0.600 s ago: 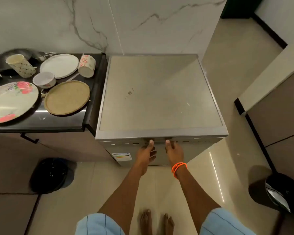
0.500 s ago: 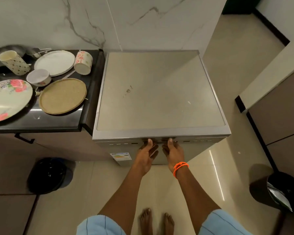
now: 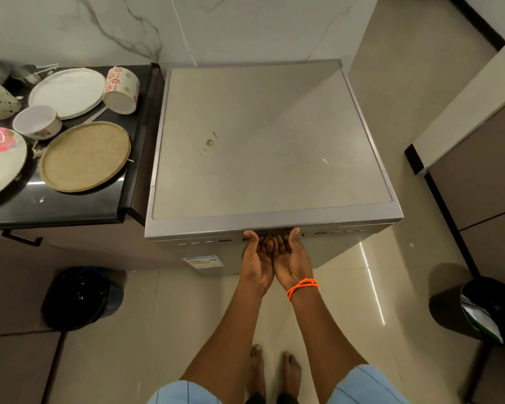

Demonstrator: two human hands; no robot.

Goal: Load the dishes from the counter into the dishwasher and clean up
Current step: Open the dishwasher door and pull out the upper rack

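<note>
Above both hands point(image 3: 274, 258) (palms up): dishwasher point(image 3: 271, 147) door lip.

Both arms reach straight forward and down from the body, forearms bare, running close together and nearly parallel. The left hand point(image 3: 257, 262) and the right hand point(image 3: 292, 259) lie side by side, touching along their inner edges, palms turned upward. Each thumb points forward on the outer side. The fingers of both hands curl up and away under an overhanging edge, so their tips are hidden. An orange beaded bracelet point(image 3: 302, 287) circles the right wrist. Below, two bare feet point(image 3: 274, 371) stand close together on the floor, toes pointing forward.
</note>
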